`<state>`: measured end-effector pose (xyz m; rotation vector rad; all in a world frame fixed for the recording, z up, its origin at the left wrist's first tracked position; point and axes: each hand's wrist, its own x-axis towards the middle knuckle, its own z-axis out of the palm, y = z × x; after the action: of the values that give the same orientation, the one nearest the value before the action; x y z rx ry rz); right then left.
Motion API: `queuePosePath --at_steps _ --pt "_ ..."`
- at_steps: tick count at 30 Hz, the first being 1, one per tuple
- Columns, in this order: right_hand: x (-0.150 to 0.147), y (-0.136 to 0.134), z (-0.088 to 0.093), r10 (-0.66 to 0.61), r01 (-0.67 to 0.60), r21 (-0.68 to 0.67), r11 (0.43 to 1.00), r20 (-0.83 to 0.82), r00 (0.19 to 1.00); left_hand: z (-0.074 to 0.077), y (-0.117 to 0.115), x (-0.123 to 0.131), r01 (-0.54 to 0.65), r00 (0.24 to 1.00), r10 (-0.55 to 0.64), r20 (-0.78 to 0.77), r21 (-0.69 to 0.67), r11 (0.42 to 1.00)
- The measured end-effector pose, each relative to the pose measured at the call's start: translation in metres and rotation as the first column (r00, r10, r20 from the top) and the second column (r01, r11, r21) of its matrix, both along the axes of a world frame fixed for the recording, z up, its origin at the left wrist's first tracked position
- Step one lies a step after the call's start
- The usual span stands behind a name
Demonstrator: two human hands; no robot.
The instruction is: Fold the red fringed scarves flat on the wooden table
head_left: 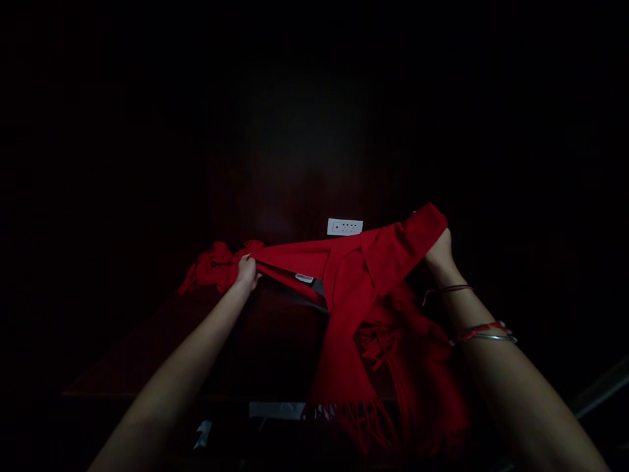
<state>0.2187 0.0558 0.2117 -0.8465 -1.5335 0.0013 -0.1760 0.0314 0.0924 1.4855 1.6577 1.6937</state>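
Note:
A red scarf (351, 282) with fringed ends stretches between my two hands above a dark tabletop. My left hand (248, 272) is closed on a narrow, gathered stretch of it, beside a bunched red heap of cloth (216, 265) at the far left. On the right, my right hand (439, 252) grips a folded, raised part, its fingers mostly hidden behind the fabric. One fringed end hangs down over the table's front edge in the middle. More red cloth drapes in shadow below my right hand.
A white power socket panel (344, 227) is on the dark surface behind the scarf. A small white object (304, 278) shows through the gap in the cloth. Pale items (278, 410) lie below the tabletop's front edge (108, 394). The surroundings are very dark.

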Motion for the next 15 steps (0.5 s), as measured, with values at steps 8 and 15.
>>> queuePosePath --at_steps 8,15 --pt "-0.036 -0.015 0.042 -0.073 0.065 0.049 0.997 0.186 0.980 -0.066 -0.012 0.074 0.326 0.872 -0.401 -0.279 -0.280 0.903" --pt "-0.035 -0.044 0.076 -0.268 0.243 0.114 0.963 0.365 0.891 -0.105 -0.012 0.101 0.105 0.686 -0.325 -0.651 -0.353 0.930"
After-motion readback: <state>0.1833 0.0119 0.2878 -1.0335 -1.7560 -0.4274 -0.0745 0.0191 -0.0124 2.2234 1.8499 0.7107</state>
